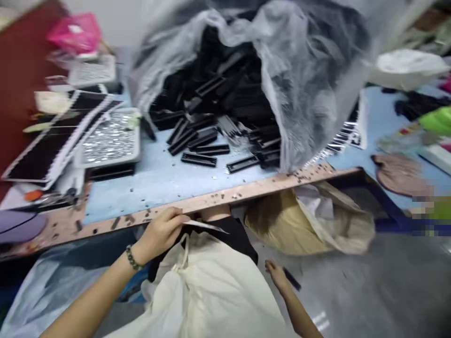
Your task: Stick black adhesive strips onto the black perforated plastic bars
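My left hand, with a bead bracelet on the wrist, is closed in a pinch on a thin white sheet just below the table's front edge. My right hand reaches down toward the floor, its fingers touching a small black strip; its grip is blurred. A cream drawstring bag lies on my lap between both hands. On the blue table top, a clear plastic bag spills several black plastic strips.
A grey tray of small shiny parts and a black-and-white card lie at the left. A pink bag sits at the far left back. A brown-and-white sack hangs under the table. Grey floor is at the right.
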The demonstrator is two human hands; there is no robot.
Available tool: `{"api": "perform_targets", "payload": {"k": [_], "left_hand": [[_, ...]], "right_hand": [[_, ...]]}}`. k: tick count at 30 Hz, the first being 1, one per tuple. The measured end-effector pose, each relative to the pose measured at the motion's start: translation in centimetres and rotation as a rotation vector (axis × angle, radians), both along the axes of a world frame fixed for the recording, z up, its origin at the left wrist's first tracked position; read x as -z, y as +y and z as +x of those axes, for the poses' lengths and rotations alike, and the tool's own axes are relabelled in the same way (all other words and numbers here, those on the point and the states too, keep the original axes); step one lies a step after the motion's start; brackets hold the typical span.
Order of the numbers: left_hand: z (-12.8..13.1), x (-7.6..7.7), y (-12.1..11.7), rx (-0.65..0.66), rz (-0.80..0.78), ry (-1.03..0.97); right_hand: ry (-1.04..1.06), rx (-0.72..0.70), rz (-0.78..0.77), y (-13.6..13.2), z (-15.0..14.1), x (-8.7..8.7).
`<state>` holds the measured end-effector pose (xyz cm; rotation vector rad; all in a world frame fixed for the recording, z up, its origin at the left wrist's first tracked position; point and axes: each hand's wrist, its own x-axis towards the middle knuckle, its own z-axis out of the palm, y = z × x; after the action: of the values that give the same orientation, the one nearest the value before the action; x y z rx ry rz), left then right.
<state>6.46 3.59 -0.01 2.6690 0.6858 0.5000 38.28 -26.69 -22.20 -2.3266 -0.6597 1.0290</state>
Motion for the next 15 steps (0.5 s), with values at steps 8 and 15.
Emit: {"api": "perform_targets", "payload": {"k": [8,15], "left_hand": [[-6.6,-5.0,-0.6,-0.128,-0.491,0.160],[-7.6,-3.2,-2.1,-0.122,-0.140,0.141]], "right_hand": [[-0.489,-0.077,0.577,6.7,1.7,-6.2],[-0.894,-0.284,0.854,20.0,0.1,-16.7]]}}
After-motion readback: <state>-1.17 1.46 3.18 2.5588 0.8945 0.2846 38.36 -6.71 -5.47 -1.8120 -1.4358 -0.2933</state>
